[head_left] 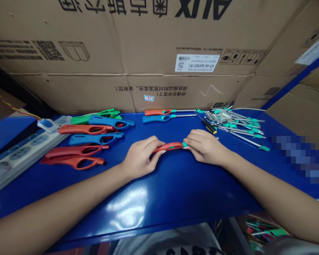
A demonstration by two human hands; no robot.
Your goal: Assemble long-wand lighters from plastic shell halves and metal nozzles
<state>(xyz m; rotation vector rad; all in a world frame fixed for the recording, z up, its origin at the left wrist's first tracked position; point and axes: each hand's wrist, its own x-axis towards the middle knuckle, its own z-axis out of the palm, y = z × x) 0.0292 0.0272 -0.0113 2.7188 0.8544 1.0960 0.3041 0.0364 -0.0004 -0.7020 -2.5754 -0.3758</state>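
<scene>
A red casing (162, 148), slim and smooth, is held up at both ends in the middle of the scene. It is laid out left to right, its left end covered. A small green patch is seen along its side. At its right end a teal piece (185, 144) is met, partly hidden; how deeply it is seated cannot be told.

Glossy blue bench (175, 193) across the frame. At left, a long white socket strip (29, 147) beside hollow plastic handles (78, 140) in green, blue, red and orange. Above centre, one orange lighter (154, 113) and one blue lighter (153, 119), with slender metal rods. Right of centre, a black-and-yellow screwdriver (209, 126) beside heaped metal rods with turquoise plastic ends (231, 125).
</scene>
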